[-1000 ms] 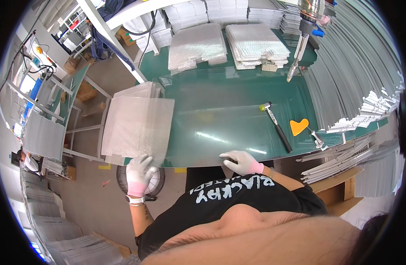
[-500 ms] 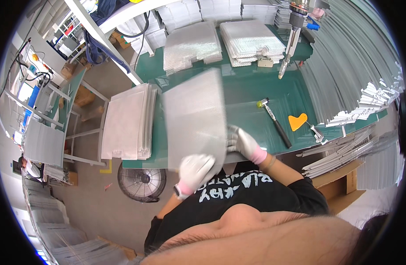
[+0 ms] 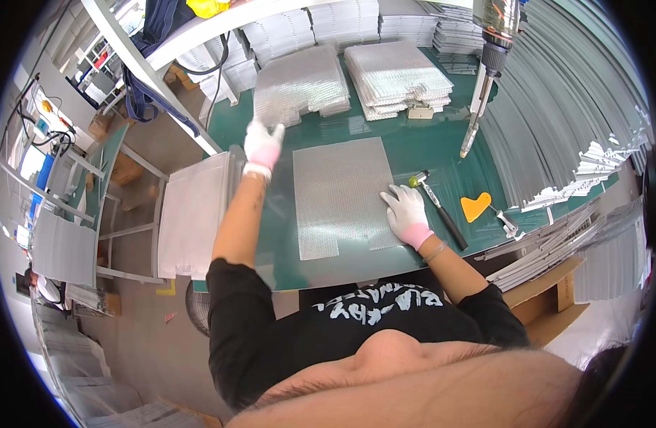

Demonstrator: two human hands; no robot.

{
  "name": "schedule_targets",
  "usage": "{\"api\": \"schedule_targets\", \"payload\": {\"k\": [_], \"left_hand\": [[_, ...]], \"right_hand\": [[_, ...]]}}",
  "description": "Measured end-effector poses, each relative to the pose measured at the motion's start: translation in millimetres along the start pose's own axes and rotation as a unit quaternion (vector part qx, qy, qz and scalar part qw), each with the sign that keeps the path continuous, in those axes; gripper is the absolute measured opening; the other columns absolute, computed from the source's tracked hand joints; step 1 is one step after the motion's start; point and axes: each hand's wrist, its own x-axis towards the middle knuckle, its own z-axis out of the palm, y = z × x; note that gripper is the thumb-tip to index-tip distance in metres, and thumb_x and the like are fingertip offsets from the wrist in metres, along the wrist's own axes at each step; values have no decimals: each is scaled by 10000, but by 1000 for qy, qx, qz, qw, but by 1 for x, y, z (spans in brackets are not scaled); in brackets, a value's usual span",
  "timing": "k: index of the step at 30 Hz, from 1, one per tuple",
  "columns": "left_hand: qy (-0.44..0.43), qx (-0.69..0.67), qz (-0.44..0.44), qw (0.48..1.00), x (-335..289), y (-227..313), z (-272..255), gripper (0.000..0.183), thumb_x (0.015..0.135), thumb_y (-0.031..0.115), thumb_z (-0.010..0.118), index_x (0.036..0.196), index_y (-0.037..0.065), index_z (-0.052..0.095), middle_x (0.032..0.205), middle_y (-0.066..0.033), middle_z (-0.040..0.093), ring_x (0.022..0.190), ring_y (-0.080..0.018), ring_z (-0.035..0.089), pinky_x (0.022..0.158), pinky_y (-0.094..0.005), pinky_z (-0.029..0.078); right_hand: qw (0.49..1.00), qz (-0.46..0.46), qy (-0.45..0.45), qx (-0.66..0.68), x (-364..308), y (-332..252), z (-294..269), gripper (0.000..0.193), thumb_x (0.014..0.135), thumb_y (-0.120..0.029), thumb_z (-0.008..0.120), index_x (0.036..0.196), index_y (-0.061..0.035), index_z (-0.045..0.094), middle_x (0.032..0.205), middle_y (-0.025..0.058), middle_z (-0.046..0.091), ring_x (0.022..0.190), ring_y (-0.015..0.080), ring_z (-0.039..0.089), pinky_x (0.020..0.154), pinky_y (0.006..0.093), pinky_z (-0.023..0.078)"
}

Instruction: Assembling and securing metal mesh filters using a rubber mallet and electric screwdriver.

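A grey, finely patterned sheet (image 3: 342, 192) with a notch in its near edge lies flat on the green table (image 3: 271, 250). My right hand (image 3: 405, 214), in a white glove with a pink cuff, rests on the sheet's right edge with its fingers spread. Farther off to the left, my gloved left hand (image 3: 262, 145) reaches to the near left corner of a stack of similar sheets (image 3: 299, 82). Its finger and thumb stand apart, and nothing shows in its grasp. Whether it touches the stack I cannot tell.
A hammer (image 3: 442, 210), a yellow scraper (image 3: 476, 207) and a small metal-handled tool (image 3: 507, 224) lie to the right. A second sheet stack (image 3: 396, 75) stands behind; film-covered panels (image 3: 194, 214) lie left. A power screwdriver (image 3: 485, 82) hangs above. Long grey strips (image 3: 556, 107) fill the right side.
The sheet, raised and tilted in both hands before, now lies flat on the table. My left hand has left it and moved far forward to the stack; my right hand has shifted slightly right.
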Motion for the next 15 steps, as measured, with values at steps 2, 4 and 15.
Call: {"api": "schedule_targets", "payload": {"k": [2,4,15], "left_hand": [[-48,-30,-231,971,50,-48,21,784,846,473,725,1339,-39,395,1347,-230,554,1170,-385,595,984,-441,485],[-90,105,-260,956,78,-116,22,1019,803,562,730,1465,-49,256,1387,-218,542,1235,-349,575,1008,-408,483],[-42,204,-76,975,121,-6,-23,1083,705,290,856,1504,-25,195,1313,-239,567,1136,-343,638,972,-389,511]], "right_hand": [[1000,-6,5,9,3,-6,-1,399,841,-166,578,1226,-80,637,1320,140,552,1245,366,482,1093,520,333],[999,-35,8,31,11,-18,1,398,840,-161,578,1225,-80,636,1308,145,560,1250,364,480,1094,515,336],[999,10,29,45,4,-1,-4,354,807,-143,602,1150,-70,650,1254,147,581,1228,359,497,1076,503,360]]}}
